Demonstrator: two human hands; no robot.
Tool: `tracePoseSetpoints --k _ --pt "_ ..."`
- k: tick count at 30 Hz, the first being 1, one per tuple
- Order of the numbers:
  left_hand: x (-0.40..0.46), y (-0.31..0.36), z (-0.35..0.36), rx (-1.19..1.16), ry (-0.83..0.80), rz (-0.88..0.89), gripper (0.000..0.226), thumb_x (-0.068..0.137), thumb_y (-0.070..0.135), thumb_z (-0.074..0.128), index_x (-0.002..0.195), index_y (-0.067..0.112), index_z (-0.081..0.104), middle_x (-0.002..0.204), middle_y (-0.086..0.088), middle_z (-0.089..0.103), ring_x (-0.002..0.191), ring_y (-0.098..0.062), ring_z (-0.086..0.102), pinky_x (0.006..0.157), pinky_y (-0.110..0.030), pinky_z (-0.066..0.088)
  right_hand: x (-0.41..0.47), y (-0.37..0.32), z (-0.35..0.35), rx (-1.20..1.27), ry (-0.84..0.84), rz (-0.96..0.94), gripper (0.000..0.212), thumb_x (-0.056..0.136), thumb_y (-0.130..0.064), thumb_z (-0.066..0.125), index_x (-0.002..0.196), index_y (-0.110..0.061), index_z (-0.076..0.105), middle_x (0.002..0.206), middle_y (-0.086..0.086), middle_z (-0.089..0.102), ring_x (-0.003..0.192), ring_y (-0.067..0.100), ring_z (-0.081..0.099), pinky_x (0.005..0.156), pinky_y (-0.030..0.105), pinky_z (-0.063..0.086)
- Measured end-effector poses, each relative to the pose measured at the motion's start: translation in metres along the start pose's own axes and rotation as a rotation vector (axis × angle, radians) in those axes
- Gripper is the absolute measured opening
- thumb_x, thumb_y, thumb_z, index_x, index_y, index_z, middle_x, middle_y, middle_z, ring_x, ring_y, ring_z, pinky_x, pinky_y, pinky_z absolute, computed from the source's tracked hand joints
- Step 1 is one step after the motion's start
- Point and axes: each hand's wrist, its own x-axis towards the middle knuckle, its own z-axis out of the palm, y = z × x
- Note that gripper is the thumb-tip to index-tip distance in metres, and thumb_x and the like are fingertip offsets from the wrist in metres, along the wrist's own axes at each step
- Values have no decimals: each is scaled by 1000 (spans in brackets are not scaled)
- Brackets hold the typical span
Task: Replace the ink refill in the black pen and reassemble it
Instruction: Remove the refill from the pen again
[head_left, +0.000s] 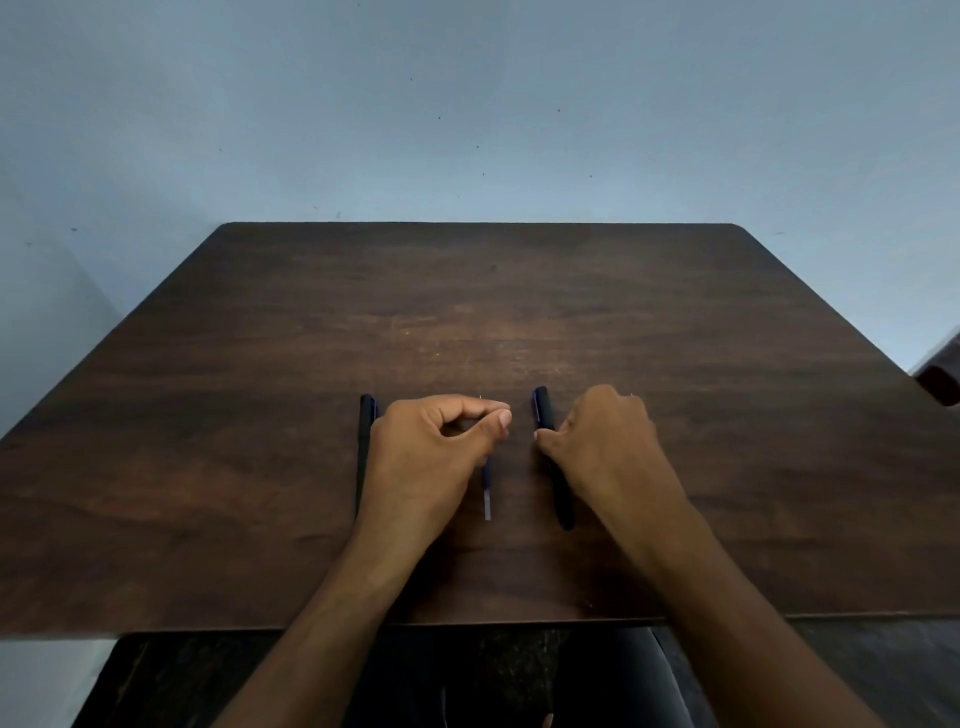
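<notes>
Gripping black pen, right hand curls.

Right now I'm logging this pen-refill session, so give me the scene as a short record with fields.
surface: dark wooden table
left pen: black, lying on the table, partly behind the left hand
refill: thin, bluish, its near end showing below the left hand
right pen: black, under the right hand
left hand: thumb and forefinger pinched together above the refill
right hand: fingers curled on the right pen
</notes>
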Motion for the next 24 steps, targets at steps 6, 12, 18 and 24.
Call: tracePoseSetpoints --k 6,12,18,24 --pt "9 10 9 -185 1 -168 4 86 24 76 86 22 79 74 1 77 67 -13 72 62 -27 58 -9 1 -10 88 -13 -53 28 84 -37 73 73 -11 71 68 4 67 64 14 62 53 26 46" --pt "20 29 13 -296 -91 -418 27 78 34 80 88 10 78 77 -7 78 74 -17 76 71 -31 62 -30 2 -17 223 36 -248 19 87 -37 73 78 -22 65 71 1 72 69 17 70 74 40 61" --pt "22 37 13 -424 -57 -483 24 86 23 73 89 -1 73 76 -12 77 68 -19 76 59 -27 60 -36 7 -12 390 108 -370 13 92 -32 70 85 -22 69 69 -9 67 60 0 64 56 15 53" --pt "25 40 10 -487 -52 -441 20 96 17 61 87 2 69 74 -11 77 61 -17 74 52 -22 57 -40 8 -2 348 154 -490 37 101 -41 52 68 -26 56 55 -9 51 49 4 51 54 7 41"
